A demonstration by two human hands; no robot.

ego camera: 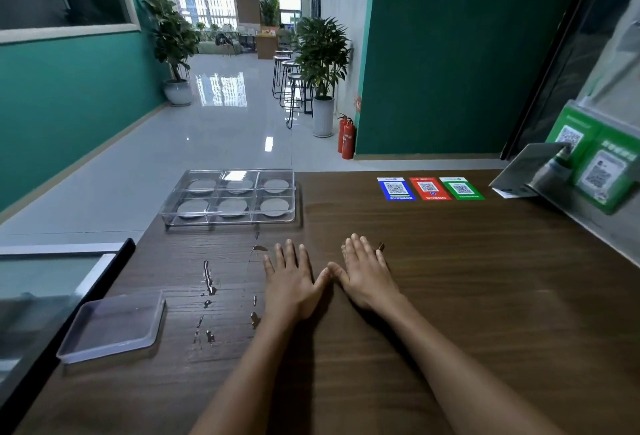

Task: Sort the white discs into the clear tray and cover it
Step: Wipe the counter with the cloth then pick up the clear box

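Greyish-looking discs (231,206), clear tray (166,216), dark wood-grain table (450,296).

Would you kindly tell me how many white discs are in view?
6, one per compartment of the clear tray: back row; front row. None seems hidden.

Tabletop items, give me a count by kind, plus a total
White discs, one in each compartment: 6
Clear tray: 1
Shallow clear plastic container: 1
QR code cards, lying flat, blue, red and green: 3
Total: 11
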